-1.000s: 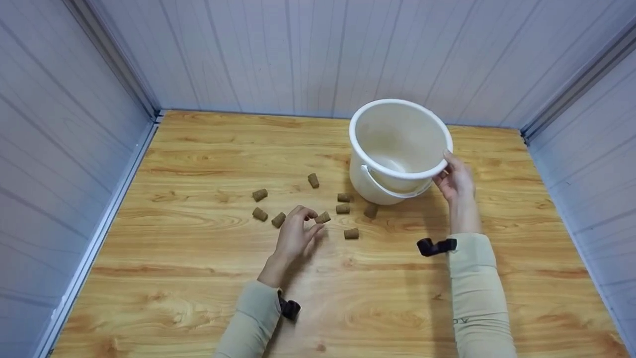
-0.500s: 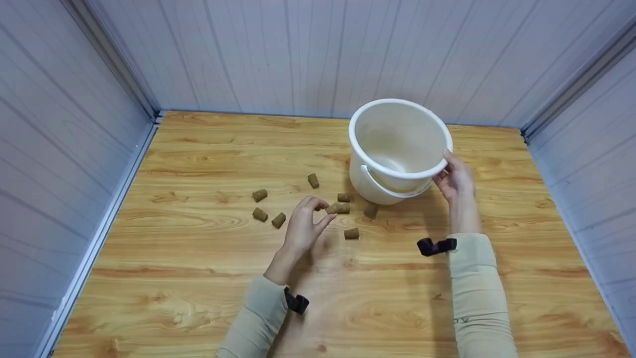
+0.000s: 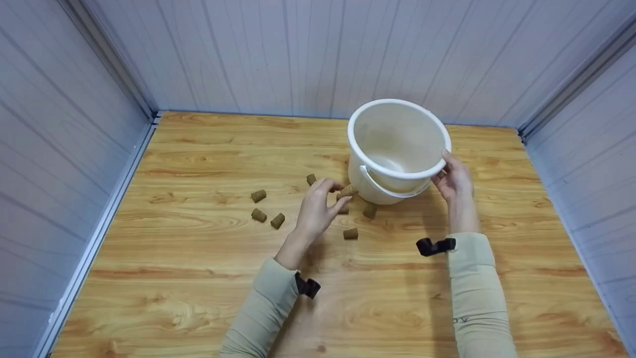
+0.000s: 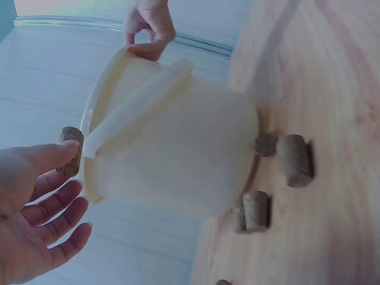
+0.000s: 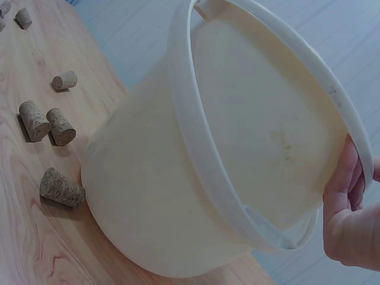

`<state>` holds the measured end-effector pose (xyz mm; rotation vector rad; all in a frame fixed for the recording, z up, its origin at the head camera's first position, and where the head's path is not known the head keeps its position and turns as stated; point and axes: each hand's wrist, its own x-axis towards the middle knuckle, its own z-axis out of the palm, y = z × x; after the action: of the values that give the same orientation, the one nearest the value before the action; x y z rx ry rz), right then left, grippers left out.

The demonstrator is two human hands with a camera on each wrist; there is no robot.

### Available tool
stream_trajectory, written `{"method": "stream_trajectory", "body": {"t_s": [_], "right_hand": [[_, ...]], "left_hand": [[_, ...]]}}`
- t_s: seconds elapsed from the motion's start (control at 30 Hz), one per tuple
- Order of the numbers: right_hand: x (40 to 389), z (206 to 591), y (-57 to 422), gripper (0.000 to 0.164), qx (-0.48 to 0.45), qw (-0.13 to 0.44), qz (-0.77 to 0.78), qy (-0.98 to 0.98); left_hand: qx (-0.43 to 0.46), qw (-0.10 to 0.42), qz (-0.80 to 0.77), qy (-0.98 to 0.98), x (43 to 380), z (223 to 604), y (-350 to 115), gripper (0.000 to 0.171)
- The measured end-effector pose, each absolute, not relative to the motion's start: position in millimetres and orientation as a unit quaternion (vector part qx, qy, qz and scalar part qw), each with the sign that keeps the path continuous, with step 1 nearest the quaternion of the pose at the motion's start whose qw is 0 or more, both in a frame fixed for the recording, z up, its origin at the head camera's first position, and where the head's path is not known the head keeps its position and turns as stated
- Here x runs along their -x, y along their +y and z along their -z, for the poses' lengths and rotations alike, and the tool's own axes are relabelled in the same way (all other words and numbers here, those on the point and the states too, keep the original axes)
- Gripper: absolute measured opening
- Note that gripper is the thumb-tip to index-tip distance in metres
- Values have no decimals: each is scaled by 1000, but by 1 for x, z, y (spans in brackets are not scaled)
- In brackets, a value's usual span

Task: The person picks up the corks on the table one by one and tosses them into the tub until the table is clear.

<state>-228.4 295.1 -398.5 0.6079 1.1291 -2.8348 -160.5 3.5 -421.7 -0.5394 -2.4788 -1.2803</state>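
My left hand (image 3: 314, 211) pinches a cork (image 3: 348, 190) between thumb and fingertips, close to the left side of a white bucket (image 3: 361, 180). In the left wrist view this cork (image 4: 69, 135) sits under the thumb, level with the bucket's rim, while the other fingers are spread. My right hand (image 3: 458, 181) grips the bucket's rim at the right, as the right wrist view also shows with the hand (image 5: 356, 234) at its edge. The white handle (image 5: 199, 136) hangs down along the bucket's near side.
Loose corks lie on the wooden tabletop (image 3: 198, 288): one (image 3: 369, 211) beside the bucket's base, one (image 3: 351, 233) nearer, and several left of my left hand, such as this cork (image 3: 258, 196). Some are partly hidden behind that hand. Pale panel walls (image 3: 248, 54) enclose the table's back and sides.
My left hand has moved away from me and to the right, carrying the pinched cork from among the loose ones toward the bucket. The right hand and bucket have stayed in place.
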Motion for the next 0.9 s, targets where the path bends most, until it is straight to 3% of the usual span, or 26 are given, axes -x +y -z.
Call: {"method": "stream_trajectory", "body": {"t_s": [0.37, 0.9], "right_hand": [[228, 396, 297, 11, -203, 17, 912, 357], [229, 395, 299, 10, -205, 17, 910, 360]], "left_hand": [[215, 159, 447, -854, 182, 400, 21, 20], [224, 126, 445, -858, 215, 367, 50, 21]]}}
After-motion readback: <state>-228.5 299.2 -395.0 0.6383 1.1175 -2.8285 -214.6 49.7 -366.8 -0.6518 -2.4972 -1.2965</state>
